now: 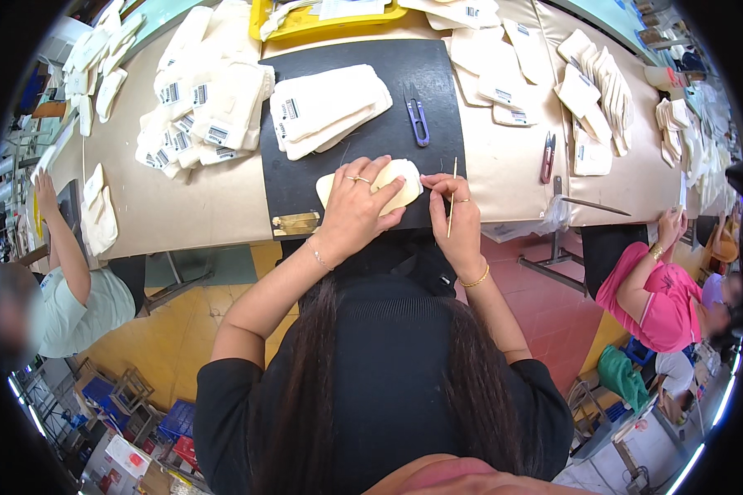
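The left hand (357, 206) is pressing flat, fingers spread, on a cream fabric piece (396, 183) lying at the near edge of the black work mat (355, 140). The right hand (458, 219) is pinching a thin wooden stick (452, 198) upright against the piece's right end, fingers closed around it. This looks like a shaping or turning step on a soft, rounded cloth part; continuing would call for steady downward pressure and fine control of the stick's tip. Farther back on the mat are lying a stack of similar cream pieces (330, 107) and small blue thread snips (418, 115).
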`<state>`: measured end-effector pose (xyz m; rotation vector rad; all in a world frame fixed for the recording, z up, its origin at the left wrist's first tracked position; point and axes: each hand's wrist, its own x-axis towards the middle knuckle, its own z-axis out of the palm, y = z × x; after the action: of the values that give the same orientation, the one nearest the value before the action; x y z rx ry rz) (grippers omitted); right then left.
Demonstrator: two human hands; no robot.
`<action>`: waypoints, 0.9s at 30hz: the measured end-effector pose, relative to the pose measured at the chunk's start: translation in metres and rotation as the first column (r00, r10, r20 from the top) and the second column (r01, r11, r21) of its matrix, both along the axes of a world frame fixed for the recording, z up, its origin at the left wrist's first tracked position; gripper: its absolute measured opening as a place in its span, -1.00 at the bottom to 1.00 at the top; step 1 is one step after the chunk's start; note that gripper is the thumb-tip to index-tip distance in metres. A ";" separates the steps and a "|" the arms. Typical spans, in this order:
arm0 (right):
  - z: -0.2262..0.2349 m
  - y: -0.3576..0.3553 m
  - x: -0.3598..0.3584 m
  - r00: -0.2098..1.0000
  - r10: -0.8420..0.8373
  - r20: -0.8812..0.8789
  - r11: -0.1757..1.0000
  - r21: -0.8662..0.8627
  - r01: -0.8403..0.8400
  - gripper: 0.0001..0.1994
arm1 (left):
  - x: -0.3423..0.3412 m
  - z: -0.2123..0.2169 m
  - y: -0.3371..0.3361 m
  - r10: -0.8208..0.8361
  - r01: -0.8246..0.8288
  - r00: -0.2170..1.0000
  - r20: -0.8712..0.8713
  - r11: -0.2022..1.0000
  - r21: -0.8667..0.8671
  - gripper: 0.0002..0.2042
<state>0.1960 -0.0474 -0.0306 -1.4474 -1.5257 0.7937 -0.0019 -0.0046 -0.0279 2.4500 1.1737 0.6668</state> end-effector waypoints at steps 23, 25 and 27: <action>0.020 0.039 -0.002 0.914 0.200 0.354 0.973 0.036 -0.227 -0.89 | 0.003 0.006 -0.001 0.008 -0.010 0.997 -0.078 1.000 -0.027 -0.57; 0.024 0.039 -0.003 0.895 0.244 0.374 0.963 0.015 -0.268 -0.91 | 0.003 0.006 0.000 0.000 -0.003 0.997 -0.082 0.999 -0.042 -0.57; 0.026 0.040 -0.006 0.884 0.223 0.412 0.970 -0.003 -0.243 -0.92 | 0.003 0.007 0.001 -0.008 0.005 0.997 -0.079 0.999 -0.043 -0.57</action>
<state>0.1904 -0.0070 -0.0051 -1.4739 -2.0558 0.6061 0.0012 -0.0035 -0.0211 2.4635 1.1965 0.5415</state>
